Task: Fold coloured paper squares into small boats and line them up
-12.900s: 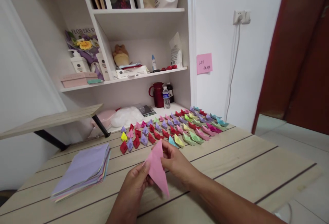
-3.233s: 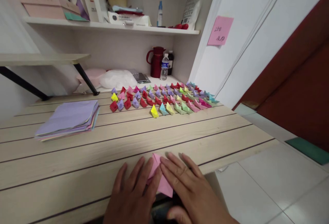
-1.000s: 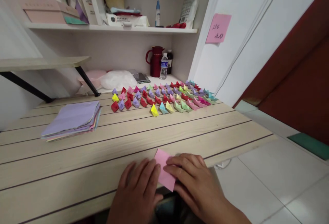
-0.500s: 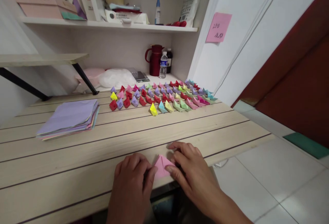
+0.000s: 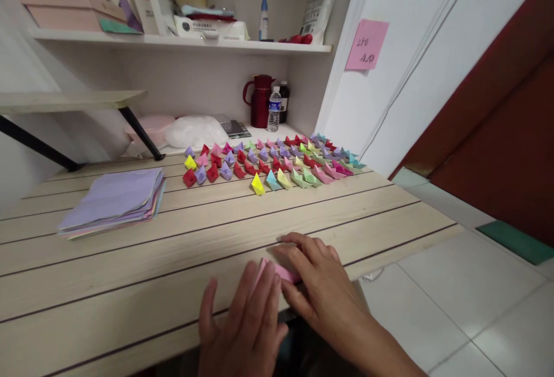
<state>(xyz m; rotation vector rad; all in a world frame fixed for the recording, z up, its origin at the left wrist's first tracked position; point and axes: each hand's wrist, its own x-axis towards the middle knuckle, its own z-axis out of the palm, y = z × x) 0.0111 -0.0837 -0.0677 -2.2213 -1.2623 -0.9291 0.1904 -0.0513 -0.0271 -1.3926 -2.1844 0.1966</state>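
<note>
A folded piece of pink paper [image 5: 287, 274] lies at the front edge of the wooden table. My left hand [image 5: 244, 319] is spread flat across its left part, fingers stretched out and pressing down, so much of the paper is hidden. On the right side, my right hand [image 5: 318, 279] holds the paper between the thumb and curled fingers. Farther back stand rows of small folded paper boats in many colours, such as a yellow boat [image 5: 258, 184] and a blue boat [image 5: 272, 180] in the front row.
A stack of coloured paper sheets [image 5: 112, 198] with purple on top lies to the left. A red jug [image 5: 261, 103] and a water bottle [image 5: 274, 110] stand at the back under a white shelf [image 5: 182, 44]. The table's right edge drops to a tiled floor [image 5: 467, 290].
My left hand has gone from pinching the paper's left side to lying flat over it with fingers extended. The right hand stays at the right side, and less of the paper shows.
</note>
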